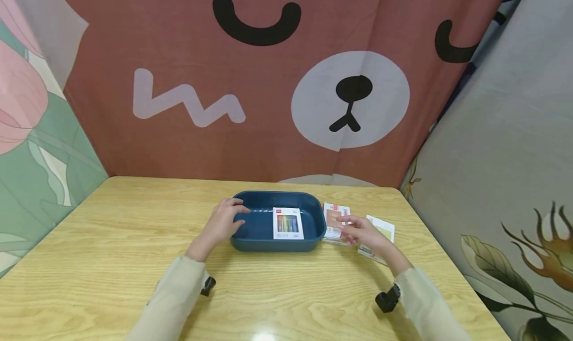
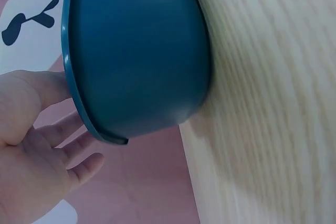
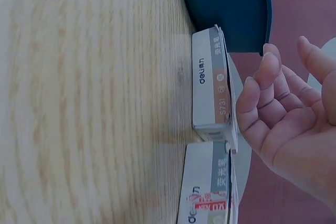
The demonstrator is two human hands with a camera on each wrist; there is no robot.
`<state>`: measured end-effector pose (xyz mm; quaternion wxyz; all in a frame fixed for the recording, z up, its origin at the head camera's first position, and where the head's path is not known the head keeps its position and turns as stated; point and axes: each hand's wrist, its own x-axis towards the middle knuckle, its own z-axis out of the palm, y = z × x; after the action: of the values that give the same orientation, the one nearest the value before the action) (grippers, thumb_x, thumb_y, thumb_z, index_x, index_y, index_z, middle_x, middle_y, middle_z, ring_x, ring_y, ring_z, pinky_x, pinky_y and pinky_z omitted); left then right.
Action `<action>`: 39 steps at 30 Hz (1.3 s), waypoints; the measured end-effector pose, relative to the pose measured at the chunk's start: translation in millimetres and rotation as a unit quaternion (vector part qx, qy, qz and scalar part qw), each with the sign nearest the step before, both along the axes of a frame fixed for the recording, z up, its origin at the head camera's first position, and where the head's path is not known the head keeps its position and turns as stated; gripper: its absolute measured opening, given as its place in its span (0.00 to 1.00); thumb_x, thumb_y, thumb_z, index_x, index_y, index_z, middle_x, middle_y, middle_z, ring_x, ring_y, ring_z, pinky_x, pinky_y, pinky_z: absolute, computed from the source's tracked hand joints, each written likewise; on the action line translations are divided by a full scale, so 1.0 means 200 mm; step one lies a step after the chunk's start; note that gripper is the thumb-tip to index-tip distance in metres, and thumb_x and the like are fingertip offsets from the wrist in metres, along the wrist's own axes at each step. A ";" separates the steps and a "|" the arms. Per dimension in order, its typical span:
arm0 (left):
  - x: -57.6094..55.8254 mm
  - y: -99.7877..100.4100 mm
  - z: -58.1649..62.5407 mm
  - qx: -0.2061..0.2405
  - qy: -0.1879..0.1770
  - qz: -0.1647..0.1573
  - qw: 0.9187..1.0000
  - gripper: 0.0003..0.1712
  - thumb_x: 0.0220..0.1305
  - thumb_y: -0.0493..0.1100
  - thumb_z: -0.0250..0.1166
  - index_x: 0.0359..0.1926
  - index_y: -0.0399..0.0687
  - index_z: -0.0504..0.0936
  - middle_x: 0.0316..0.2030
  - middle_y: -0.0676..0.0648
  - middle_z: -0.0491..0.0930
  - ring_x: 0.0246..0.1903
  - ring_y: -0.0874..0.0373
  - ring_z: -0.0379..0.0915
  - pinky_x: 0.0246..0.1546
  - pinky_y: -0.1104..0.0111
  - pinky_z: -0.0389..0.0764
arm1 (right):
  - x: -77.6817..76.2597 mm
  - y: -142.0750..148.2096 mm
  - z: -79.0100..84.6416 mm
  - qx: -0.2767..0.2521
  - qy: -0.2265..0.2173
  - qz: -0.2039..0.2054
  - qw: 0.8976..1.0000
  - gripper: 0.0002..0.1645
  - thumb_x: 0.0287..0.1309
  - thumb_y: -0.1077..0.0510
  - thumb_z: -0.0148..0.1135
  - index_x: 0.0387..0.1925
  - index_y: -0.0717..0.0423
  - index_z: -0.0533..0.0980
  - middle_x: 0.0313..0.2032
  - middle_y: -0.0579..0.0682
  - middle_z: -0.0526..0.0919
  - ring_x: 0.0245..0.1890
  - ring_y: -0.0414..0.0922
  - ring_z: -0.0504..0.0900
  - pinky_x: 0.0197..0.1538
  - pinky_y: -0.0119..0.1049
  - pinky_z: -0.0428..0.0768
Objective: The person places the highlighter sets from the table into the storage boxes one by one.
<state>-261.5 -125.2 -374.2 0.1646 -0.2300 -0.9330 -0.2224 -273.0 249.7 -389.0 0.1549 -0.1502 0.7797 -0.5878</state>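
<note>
A dark blue plastic bin [image 1: 250, 244] stands on the table, with a white pack of coloured pens [image 1: 288, 231] inside it. At the bin's left end is my left hand [image 1: 221, 220], its fingers loosely bent over the rim [image 2: 70, 72]; whether they touch it I cannot tell. My right hand [image 1: 363, 233] hovers above a white and orange-brown highlighter box [image 1: 332, 214], fingers relaxed and holding nothing. That highlighter box [image 3: 207, 82] lies flat beside the bin's right end. A second highlighter box [image 1: 382, 225], white and green, lies to its right, partly hidden by my right hand.
The light wooden table [image 1: 134, 251] extends to the left and front of the bin. Behind it hangs a brown curtain [image 1: 201, 152] with a bear face. A grey patterned cloth [image 1: 492, 172] borders the right side.
</note>
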 end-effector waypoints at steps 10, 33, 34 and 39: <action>-0.01 -0.07 -0.02 0.033 -0.011 0.001 0.999 0.17 0.49 0.32 0.67 0.44 0.35 0.79 0.49 0.32 0.70 0.51 0.37 0.61 0.48 0.46 0.63 | 0.02 0.05 0.00 -0.008 -0.005 0.004 1.000 0.27 0.64 0.61 0.47 0.57 0.78 0.56 0.26 0.53 0.79 0.18 0.39 0.70 0.24 0.32 0.71; -0.05 -0.18 -0.06 0.123 -0.154 0.000 0.980 0.22 0.60 0.36 0.59 0.53 0.25 0.70 0.50 0.31 0.71 0.48 0.38 0.67 0.46 0.53 0.69 | 0.07 0.15 0.01 0.041 0.026 -0.018 0.999 0.28 0.61 0.61 0.51 0.57 0.77 0.58 0.22 0.55 0.74 0.16 0.39 0.69 0.17 0.31 0.68; -0.05 -0.19 -0.06 0.125 -0.154 -0.001 0.980 0.22 0.60 0.36 0.59 0.52 0.25 0.70 0.49 0.31 0.71 0.47 0.38 0.67 0.45 0.53 0.69 | 0.07 0.16 0.01 0.042 0.029 -0.019 0.999 0.28 0.61 0.62 0.51 0.56 0.78 0.58 0.21 0.54 0.74 0.16 0.39 0.69 0.18 0.31 0.68; -0.04 -0.19 -0.06 0.135 -0.155 -0.005 0.979 0.22 0.59 0.37 0.59 0.52 0.26 0.71 0.48 0.31 0.72 0.45 0.39 0.69 0.42 0.55 0.71 | 0.08 0.19 0.01 0.064 0.059 -0.034 0.996 0.27 0.59 0.66 0.52 0.55 0.80 0.58 0.20 0.54 0.71 0.17 0.41 0.69 0.19 0.33 0.70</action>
<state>-270.3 -163.8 -386.7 0.0465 -0.1725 -0.9075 -0.3803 -256.5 287.4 -388.0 0.0984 -0.1478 0.8279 -0.5320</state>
